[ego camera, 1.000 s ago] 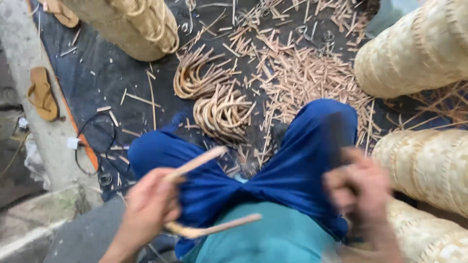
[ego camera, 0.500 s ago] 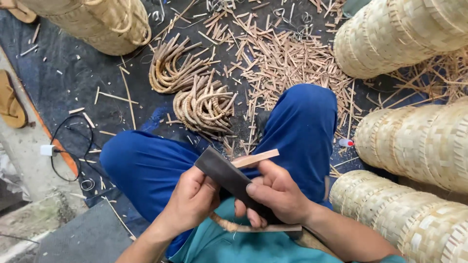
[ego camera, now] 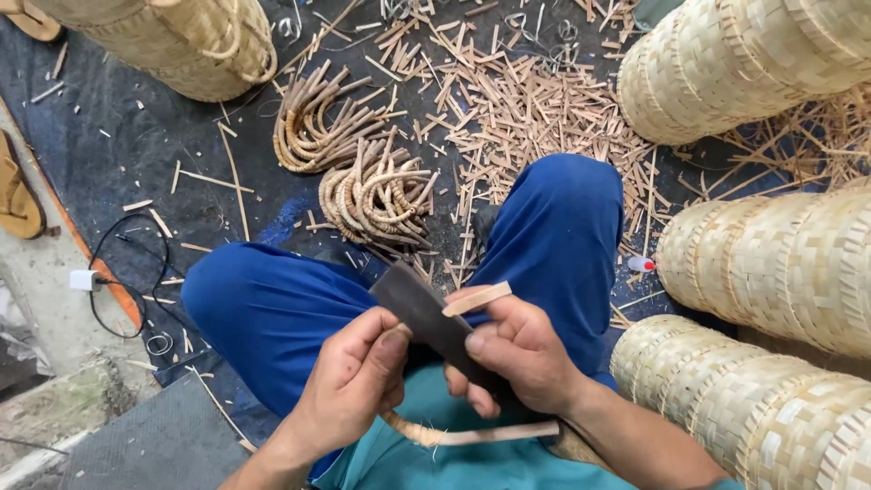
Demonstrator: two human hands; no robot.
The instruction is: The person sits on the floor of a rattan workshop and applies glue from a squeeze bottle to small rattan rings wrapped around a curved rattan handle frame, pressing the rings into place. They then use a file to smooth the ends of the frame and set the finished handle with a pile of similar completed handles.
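Observation:
I sit cross-legged in blue trousers. My right hand [ego camera: 519,352] grips a dark flat blade [ego camera: 419,308] that points up and left over my lap. My left hand [ego camera: 356,381] pinches a bent cane strip [ego camera: 478,298]; one end sticks out above my right thumb, and the other end curves under both hands toward my belly. The blade edge lies against the strip between the two thumbs.
Two bundles of curved cane handles [ego camera: 376,195] lie ahead of my knees. Cut cane scraps [ego camera: 526,109] litter the dark mat. Woven baskets [ego camera: 771,263] stack on the right, another basket [ego camera: 172,45] stands top left. A sandal [ego camera: 18,195] and a white charger with cable [ego camera: 86,279] lie left.
A second ago my hands were apart, left holding the cane strip, right holding the blade. They came together over my lap, with the blade now set against the strip.

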